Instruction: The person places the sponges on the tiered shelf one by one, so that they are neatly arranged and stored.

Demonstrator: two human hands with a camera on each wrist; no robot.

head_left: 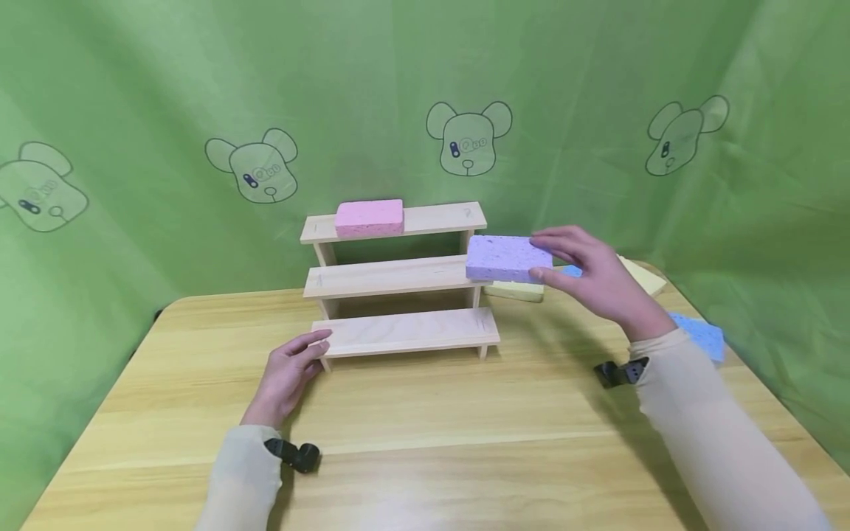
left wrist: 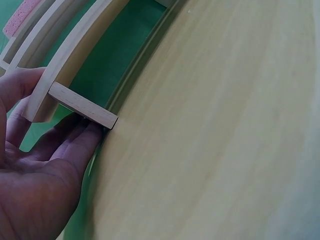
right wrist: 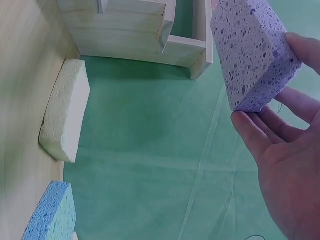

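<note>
A purple sponge is pinched at its right end between the thumb and fingers of my right hand. It is held up in the air, overlapping the right end of the middle shelf in the head view. The wooden three-step shelf stands on the table. On its top step, toward the left, lies a pink sponge. My left hand grips the left end of the lowest step; in the left wrist view the thumb side is over the board and other fingers are by its leg.
Behind the purple sponge, a pale yellow sponge lies right of the shelf. Farther right are a blue sponge and another pale yellow piece, with a second blue sponge partly hidden by my hand in the head view. A green curtain surrounds the table.
</note>
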